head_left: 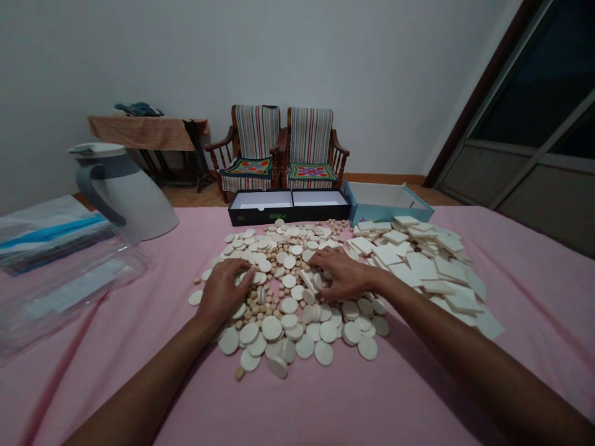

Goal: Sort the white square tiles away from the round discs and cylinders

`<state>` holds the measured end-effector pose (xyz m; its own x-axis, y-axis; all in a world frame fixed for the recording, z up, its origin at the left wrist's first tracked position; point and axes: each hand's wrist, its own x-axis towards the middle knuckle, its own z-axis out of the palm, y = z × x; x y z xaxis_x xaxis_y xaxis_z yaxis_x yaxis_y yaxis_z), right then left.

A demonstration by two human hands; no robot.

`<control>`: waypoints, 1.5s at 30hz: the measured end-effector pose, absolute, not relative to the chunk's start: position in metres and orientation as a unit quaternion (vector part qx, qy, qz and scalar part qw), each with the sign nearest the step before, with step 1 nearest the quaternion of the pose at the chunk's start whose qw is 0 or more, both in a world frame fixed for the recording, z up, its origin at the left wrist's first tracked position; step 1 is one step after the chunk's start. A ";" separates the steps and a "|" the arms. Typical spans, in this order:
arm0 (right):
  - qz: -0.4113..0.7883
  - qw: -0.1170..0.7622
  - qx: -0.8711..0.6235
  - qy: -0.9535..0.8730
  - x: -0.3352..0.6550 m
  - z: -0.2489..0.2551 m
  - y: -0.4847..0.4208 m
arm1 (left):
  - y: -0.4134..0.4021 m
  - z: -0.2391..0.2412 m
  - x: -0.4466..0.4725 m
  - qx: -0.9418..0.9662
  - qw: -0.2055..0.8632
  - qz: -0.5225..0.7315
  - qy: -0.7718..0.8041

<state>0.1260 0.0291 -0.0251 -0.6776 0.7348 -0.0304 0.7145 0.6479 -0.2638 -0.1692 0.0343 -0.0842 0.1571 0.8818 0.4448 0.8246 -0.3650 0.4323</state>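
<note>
A heap of round pale wooden discs [272, 328] lies in front of me, with small wooden cubes [253, 303] mixed among them. My left hand [224, 286] rests on the heap's left side, thumb apart from the curved fingers, touching discs at its fingertips. On the right side of the heap, my right hand [341, 272] curls its thumb and fingers around a few tilted discs [308, 282]; its palm side is hidden. Square pale wooden tiles [421, 266] are piled to the right of my right hand.
Behind the heap stand a black two-part box [264, 217] and a light blue box [390, 214]. On the left are a white-grey jug [139, 198], a clear plastic tray [79, 291] and a plastic-wrapped pack [51, 232]. Pink cloth [297, 409] covers the surface. Two chairs [255, 136] stand beyond.
</note>
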 end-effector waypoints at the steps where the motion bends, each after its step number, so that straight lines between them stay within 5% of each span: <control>1: 0.155 0.052 -0.403 -0.900 0.127 -0.025 0.030 | 0.034 -0.084 -0.169 0.760 0.042 0.324 0.561; 14: 0.505 0.253 -0.331 -0.756 0.137 -0.015 0.033 | 0.034 -0.084 -0.170 0.757 0.044 0.326 0.565; 19: 0.308 0.300 -0.481 -0.764 0.179 -0.004 0.051 | 0.033 -0.084 -0.170 0.756 0.048 0.319 0.570; 27: 0.011 0.061 -0.644 -0.763 0.235 -0.015 0.089 | 0.033 -0.082 -0.169 0.755 0.050 0.324 0.568; 34: -0.020 0.042 -0.674 -0.737 0.227 -0.020 0.079 | 0.032 -0.084 -0.168 0.753 0.047 0.324 0.571; 38: 0.073 0.137 -0.543 -0.825 0.185 -0.020 0.037 | 0.030 -0.081 -0.166 0.751 0.054 0.325 0.572; 45: 0.177 0.091 -0.339 -0.920 0.100 -0.034 -0.033 | 0.031 -0.079 -0.167 0.711 0.073 0.344 0.609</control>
<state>0.0998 -0.0328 -0.0339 -0.7543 0.6548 0.0476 0.5906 0.7085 -0.3863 -0.1668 0.0314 -0.0794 0.0213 0.9163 0.3999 0.8162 -0.2469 0.5223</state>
